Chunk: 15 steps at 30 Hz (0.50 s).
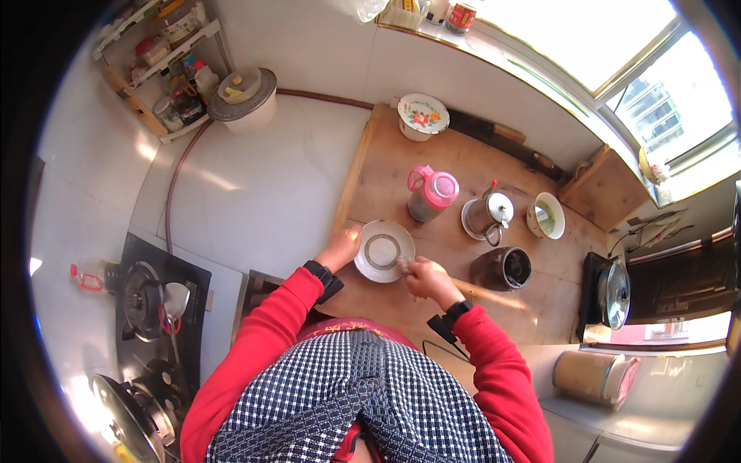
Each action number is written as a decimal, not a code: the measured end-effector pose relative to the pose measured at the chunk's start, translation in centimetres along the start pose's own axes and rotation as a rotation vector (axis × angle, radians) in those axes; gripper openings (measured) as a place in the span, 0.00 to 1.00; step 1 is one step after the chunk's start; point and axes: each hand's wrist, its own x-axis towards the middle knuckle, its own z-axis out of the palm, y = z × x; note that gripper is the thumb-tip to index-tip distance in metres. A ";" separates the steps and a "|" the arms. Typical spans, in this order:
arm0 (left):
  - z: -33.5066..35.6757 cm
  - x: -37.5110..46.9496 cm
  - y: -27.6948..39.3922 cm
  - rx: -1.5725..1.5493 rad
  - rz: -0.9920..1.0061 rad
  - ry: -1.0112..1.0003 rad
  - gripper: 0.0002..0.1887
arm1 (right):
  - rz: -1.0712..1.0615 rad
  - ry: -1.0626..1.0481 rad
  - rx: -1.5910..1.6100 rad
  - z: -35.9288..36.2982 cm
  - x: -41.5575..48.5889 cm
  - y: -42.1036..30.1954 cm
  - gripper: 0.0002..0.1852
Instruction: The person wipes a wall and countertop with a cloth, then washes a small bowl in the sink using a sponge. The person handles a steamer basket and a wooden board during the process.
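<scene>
A white plate (379, 250) with a ring pattern lies before me, over the wooden table. My left hand (343, 249) grips its left rim. In my right hand (431, 279) is a small greyish scrubber or wadded cloth (404, 265), pressed against the plate's lower right rim; its exact material is hard to tell. Beyond the plate stands a pitcher with a pink lid and handle (434, 195). A dark glazed jar (502, 269) is to the right of my right hand. Past it are a metal teapot (486, 215) and a bowl of liquid (545, 216).
A floral enamel dish (423, 114) tops a basin at the table's back edge. Left of the wooden table (370, 173) runs a white counter (272, 173), with a gas hob (162, 289) bearing a ladle (175, 301). At far right sits a glass-lidded pan (615, 294).
</scene>
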 end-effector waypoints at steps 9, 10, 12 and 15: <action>-0.5 0.3 3.9 -0.310 -0.126 0.058 0.08 | -0.284 0.541 -0.034 -3.9 2.7 -2.4 0.14; -0.6 0.4 4.5 -0.318 -0.093 0.016 0.07 | -0.323 0.533 -0.133 -3.5 4.1 -2.8 0.15; -1.0 0.7 5.3 -0.359 -0.044 -0.033 0.05 | -0.356 0.468 -0.227 -3.0 5.9 -3.2 0.18; -1.8 0.5 6.0 -0.375 -0.158 -0.073 0.13 | -0.278 0.226 -0.076 -2.6 7.8 -3.7 0.21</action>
